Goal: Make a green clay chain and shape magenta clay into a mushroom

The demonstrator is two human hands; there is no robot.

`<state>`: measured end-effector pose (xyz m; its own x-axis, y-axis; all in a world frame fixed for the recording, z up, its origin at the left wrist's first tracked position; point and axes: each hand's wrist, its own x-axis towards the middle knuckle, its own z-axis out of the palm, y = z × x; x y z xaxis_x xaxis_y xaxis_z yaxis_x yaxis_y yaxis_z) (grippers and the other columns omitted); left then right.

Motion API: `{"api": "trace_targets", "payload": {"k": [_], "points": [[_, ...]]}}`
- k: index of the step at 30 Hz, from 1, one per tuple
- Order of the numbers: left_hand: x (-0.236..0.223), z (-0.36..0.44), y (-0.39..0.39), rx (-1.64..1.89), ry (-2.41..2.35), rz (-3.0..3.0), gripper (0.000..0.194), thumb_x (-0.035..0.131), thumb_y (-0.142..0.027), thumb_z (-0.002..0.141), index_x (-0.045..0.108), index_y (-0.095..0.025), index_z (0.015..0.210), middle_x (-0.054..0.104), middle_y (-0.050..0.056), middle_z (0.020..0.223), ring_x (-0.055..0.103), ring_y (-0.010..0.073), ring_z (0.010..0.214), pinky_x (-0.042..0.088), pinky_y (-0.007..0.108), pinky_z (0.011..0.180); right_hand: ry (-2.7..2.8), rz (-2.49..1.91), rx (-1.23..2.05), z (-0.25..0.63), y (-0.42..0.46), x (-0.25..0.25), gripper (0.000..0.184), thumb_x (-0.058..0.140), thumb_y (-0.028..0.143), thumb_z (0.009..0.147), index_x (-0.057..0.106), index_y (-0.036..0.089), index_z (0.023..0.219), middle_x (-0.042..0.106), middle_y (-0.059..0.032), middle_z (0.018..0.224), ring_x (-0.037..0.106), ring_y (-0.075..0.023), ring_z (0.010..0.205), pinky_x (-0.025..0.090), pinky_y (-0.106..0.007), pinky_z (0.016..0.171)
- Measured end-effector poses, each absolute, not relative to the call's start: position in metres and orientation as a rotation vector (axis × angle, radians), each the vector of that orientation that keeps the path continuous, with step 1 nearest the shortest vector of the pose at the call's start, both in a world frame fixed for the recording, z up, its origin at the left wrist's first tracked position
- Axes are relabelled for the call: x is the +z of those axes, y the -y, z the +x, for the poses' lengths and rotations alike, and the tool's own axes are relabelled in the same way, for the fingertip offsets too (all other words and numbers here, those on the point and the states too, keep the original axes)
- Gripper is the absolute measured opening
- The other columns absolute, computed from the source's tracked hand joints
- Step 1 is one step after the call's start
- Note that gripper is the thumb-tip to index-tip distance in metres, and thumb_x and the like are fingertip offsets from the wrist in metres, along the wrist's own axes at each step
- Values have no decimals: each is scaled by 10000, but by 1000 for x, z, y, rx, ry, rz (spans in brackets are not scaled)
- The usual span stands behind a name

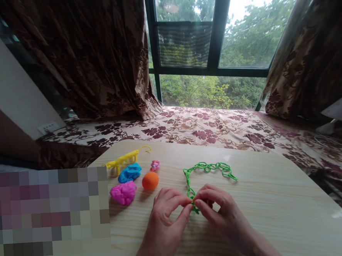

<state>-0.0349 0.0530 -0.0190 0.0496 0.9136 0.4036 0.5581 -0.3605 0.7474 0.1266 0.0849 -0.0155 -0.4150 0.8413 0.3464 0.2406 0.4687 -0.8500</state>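
Note:
A green chain of linked loops (208, 167), which looks like modelling clay, curves over the wooden table (279, 198). Its near end lies between my two hands. My left hand (168, 209) pinches that end with thumb and forefinger. From the other side, my right hand (219, 204) pinches the same end, the fingertips of both hands nearly touching. The links right at the fingertips are partly hidden. Left of my hands are an orange ball (150, 181), a magenta lump (123, 193), a blue lump (129, 173) and a small pink, mottled piece (155, 165).
A yellow clay figure with legs and a thin curled tail (122, 160) stands at the table's far left. Behind the table lies a floral-covered ledge (188, 123) below a window, with curtains on both sides. A lamp (339, 112) is at the far right. The lower left is pixelated.

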Motion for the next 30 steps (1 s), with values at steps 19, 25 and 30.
{"api": "trace_targets", "payload": {"k": [19, 25, 30], "points": [[-17, -34, -51, 1148, -1455, 2018, 106, 507, -205, 817, 606, -219, 781, 576, 4, 815, 493, 159, 879, 372, 330, 869, 1960, -884, 943, 132, -84, -13, 131, 499, 181, 831, 629, 176, 820, 563, -22, 769, 516, -105, 655, 409, -218, 573], [-17, -34, -52, 1125, -1432, 2055, 161, 486, -200, 826, 626, -241, 893, 580, 13, 849, 492, 164, 898, 382, 328, 865, 1985, -830, 867, 131, -85, -18, 140, 531, 123, 787, 613, 187, 880, 563, -21, 807, 537, -105, 676, 416, -213, 564], [-17, -33, -51, 1153, -1468, 2023, 95, 509, -203, 810, 597, -221, 843, 574, 11, 866, 490, 159, 909, 387, 313, 860, 1982, -818, 835, 132, -86, -21, 145, 515, 103, 785, 605, 181, 866, 561, -23, 797, 531, -101, 665, 415, -212, 563]]}}
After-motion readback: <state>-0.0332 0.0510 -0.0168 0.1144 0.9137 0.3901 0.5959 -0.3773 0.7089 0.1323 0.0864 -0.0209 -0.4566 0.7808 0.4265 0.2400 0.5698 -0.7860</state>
